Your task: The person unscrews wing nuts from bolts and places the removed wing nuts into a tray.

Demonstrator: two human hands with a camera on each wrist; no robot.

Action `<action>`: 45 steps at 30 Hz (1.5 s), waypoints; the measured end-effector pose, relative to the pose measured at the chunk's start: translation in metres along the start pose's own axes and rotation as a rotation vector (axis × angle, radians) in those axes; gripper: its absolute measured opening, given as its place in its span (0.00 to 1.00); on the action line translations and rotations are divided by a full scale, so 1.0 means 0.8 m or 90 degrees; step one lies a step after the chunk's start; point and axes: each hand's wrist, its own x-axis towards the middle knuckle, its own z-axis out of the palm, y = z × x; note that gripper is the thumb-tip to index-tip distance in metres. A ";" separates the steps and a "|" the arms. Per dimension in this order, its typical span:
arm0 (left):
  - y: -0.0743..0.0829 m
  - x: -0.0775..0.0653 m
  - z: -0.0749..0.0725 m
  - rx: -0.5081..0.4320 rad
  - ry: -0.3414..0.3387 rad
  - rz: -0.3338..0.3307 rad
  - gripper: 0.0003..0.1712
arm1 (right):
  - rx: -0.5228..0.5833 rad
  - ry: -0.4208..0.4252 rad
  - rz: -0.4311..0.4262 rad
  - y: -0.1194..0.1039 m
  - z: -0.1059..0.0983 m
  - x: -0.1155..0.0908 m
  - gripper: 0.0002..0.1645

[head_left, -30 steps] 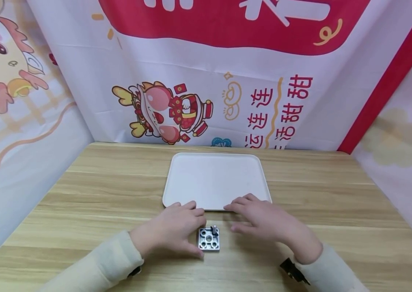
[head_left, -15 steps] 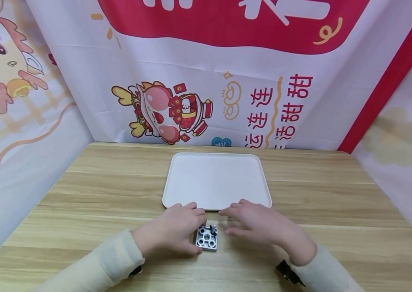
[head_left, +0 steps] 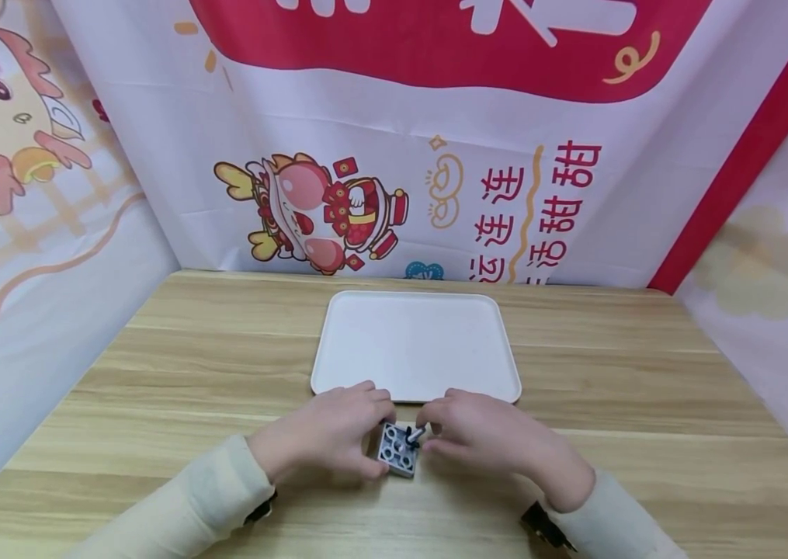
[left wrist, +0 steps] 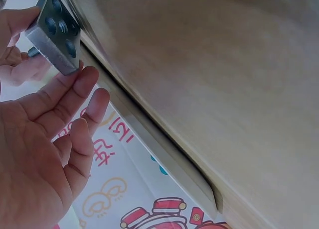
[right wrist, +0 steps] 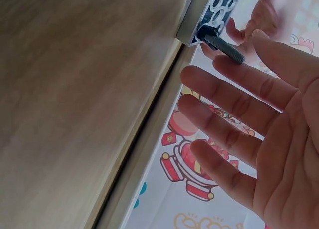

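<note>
A small square silver metal block (head_left: 397, 450) with several round holes is tilted between the thumb and fingers of my left hand (head_left: 338, 427), in front of the tray. From one corner of the block sticks a threaded bolt (right wrist: 227, 48), dark at its base. In the left wrist view, the holed face of the block (left wrist: 57, 32) shows, with a fingertip at its lower corner. My right hand (head_left: 491, 435) is at the bolt's free end. In the right wrist view the index finger lies against or just behind the bolt tip, the thumb a little apart.
A white rectangular tray (head_left: 418, 341) lies just beyond the hands on the wood-grain table (head_left: 226, 341). Printed cloth (head_left: 366, 116) hangs behind the table and at both sides. A black strap piece (head_left: 543, 524) shows under the right sleeve.
My right hand has moved left to the bolt. The block has shifted slightly and gone from nearly level to tilted in the left hand, the bolt now leaning right.
</note>
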 end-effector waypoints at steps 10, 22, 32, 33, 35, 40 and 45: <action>-0.005 0.003 -0.005 -0.061 0.012 0.026 0.29 | -0.033 0.015 -0.011 0.001 0.001 0.001 0.00; -0.012 0.006 -0.007 -0.181 0.055 0.017 0.29 | -0.018 0.023 0.021 0.003 0.003 0.005 0.03; -0.017 0.011 -0.011 -0.330 0.103 0.032 0.24 | 0.021 0.111 0.019 0.003 0.000 0.007 0.03; -0.016 0.012 -0.012 -0.355 0.108 0.031 0.24 | 0.029 0.123 0.022 0.003 -0.001 0.007 0.04; -0.014 0.014 -0.014 -0.401 0.117 0.024 0.25 | 0.041 0.147 0.031 0.003 -0.002 0.008 0.04; -0.009 0.019 -0.015 -0.490 0.142 0.012 0.26 | 0.064 0.195 0.046 0.005 -0.006 0.006 0.04; -0.003 0.023 -0.016 -0.562 0.177 -0.018 0.27 | 0.101 0.232 0.074 0.005 -0.011 0.004 0.03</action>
